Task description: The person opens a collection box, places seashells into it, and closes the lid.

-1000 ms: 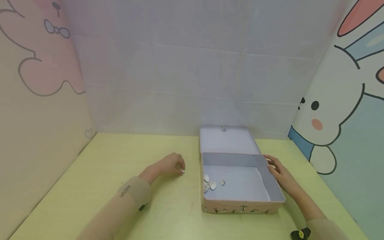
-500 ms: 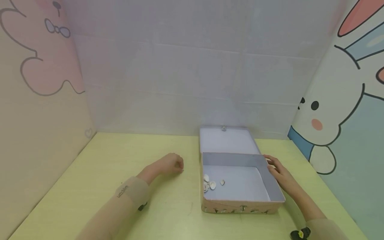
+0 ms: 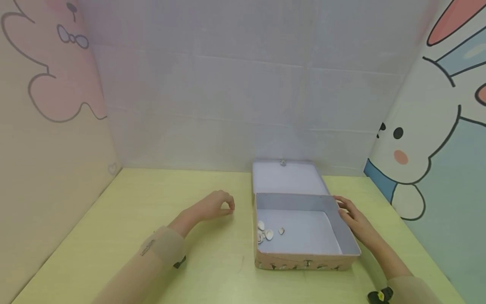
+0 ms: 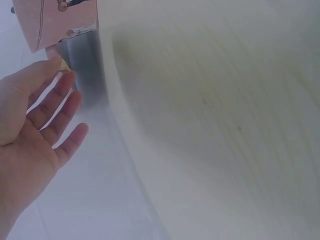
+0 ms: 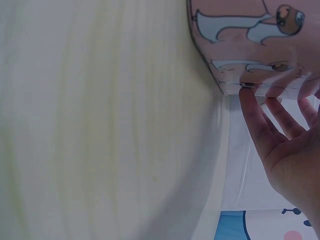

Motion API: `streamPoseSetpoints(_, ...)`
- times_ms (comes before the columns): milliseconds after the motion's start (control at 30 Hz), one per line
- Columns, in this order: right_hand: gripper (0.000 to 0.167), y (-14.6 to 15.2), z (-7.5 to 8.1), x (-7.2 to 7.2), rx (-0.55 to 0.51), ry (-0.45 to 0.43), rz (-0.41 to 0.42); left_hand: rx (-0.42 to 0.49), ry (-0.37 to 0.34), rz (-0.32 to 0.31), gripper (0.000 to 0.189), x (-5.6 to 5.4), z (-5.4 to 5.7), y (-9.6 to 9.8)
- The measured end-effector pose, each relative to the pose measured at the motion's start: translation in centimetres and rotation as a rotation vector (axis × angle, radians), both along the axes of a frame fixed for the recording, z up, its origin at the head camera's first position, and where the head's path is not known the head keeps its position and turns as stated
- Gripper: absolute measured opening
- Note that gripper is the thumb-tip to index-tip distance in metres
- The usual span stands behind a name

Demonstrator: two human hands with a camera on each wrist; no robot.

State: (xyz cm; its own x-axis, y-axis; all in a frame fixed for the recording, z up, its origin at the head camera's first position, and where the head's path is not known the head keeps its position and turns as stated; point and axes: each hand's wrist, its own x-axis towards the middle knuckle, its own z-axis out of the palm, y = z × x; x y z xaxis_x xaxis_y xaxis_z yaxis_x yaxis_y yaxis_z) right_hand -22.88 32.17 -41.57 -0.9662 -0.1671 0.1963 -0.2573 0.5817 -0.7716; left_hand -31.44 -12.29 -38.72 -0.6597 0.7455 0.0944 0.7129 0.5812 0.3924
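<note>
My left hand [image 3: 212,205] hovers over the table, left of a pink box [image 3: 288,261] whose hinged lid [image 3: 290,177] is folded back. In the left wrist view, a small pale seashell [image 4: 65,66] is pinched at the tips of thumb and forefinger, with the other fingers spread; in the head view that shell is hidden. Several white seashells [image 3: 268,234] lie by the inner left side of the box, and a smaller seashell [image 3: 282,231] sits slightly apart. At the box's right side rests my right hand [image 3: 355,221], its extended fingers [image 5: 257,120] touching the printed outer wall.
The pale yellow table [image 3: 205,270] extends left and in front of the box. A white sheeted back wall [image 3: 212,105] stands behind the lid. Side panels with cartoon animals, including a rabbit [image 3: 421,156], bound the table.
My left hand first draws back slightly, then its knuckles rise and its grip turns, taking the shell out of the head view. The right hand, the box and the shells inside stay put.
</note>
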Motion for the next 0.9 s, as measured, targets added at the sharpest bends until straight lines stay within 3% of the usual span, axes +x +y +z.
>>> streamPoseSetpoints(267, 0.043, 0.1, 0.0, 0.0, -0.002, -0.009, -0.001, 0.015, 0.096, 0.021, 0.004, 1.8, 1.5, 1.4)
streamPoseSetpoints(567, 0.043, 0.0, -0.1, 0.0, 0.018, -0.018, -0.010, 0.108, 0.277, 0.044, 0.004, 3.8, 2.5, 4.0)
streamPoseSetpoints(900, 0.044, 0.0, 0.0, -0.2, -0.006, -0.023, -0.001, 0.200, 0.285, -0.002, 0.006, 5.5, 2.4, 6.6)
